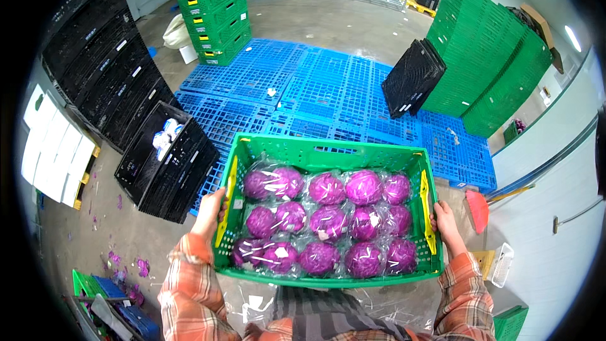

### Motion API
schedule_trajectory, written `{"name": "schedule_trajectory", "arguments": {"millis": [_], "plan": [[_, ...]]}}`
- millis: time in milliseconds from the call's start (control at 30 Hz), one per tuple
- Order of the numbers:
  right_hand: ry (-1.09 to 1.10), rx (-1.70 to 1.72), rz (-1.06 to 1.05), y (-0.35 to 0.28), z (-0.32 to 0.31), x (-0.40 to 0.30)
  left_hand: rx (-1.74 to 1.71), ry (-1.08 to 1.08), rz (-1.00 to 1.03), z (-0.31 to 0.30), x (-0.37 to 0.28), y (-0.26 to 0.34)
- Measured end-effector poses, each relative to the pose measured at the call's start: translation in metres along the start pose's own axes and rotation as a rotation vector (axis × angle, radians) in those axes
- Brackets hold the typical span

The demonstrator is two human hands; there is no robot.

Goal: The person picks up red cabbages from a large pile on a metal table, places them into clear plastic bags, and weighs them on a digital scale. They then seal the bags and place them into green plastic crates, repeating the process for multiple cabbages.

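Between my two hands is a green plastic crate with yellow handle bars at its ends. Rows of red cabbages, each wrapped in clear film, fill its bottom. My left hand grips the crate's left end beside the yellow bar. On the opposite end, my right hand is closed around the handle by the other yellow bar. Some fingers of both hands are hidden by the crate walls. The crate is held in front of my body, over the floor and the near edge of the blue pallets.
Blue plastic pallets cover the floor ahead. Stacked green crates stand at left back, folded green crates at right. Black crates rise at left, near an open black crate. A red dustpan-like piece lies right.
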State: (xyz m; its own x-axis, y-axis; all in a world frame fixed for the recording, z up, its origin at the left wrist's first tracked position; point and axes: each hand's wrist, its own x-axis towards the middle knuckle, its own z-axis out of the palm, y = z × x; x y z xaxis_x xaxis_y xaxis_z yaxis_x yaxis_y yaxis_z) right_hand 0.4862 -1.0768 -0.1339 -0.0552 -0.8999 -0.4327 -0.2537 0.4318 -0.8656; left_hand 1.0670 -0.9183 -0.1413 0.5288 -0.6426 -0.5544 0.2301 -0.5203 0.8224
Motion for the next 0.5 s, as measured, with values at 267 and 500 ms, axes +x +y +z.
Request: {"name": "schedule_trajectory", "arguments": {"millis": [267, 500], "plan": [[0.135, -0.11, 0.012, 0.061, 0.043, 0.078, 0.057, 0.011, 0.027, 0.034, 0.161, -0.016], [0.132, -0.472, -0.164, 0.087, 0.026, 0.084, 0.317, -0.102, 0.192, 0.023, 0.19, -0.031]]}}
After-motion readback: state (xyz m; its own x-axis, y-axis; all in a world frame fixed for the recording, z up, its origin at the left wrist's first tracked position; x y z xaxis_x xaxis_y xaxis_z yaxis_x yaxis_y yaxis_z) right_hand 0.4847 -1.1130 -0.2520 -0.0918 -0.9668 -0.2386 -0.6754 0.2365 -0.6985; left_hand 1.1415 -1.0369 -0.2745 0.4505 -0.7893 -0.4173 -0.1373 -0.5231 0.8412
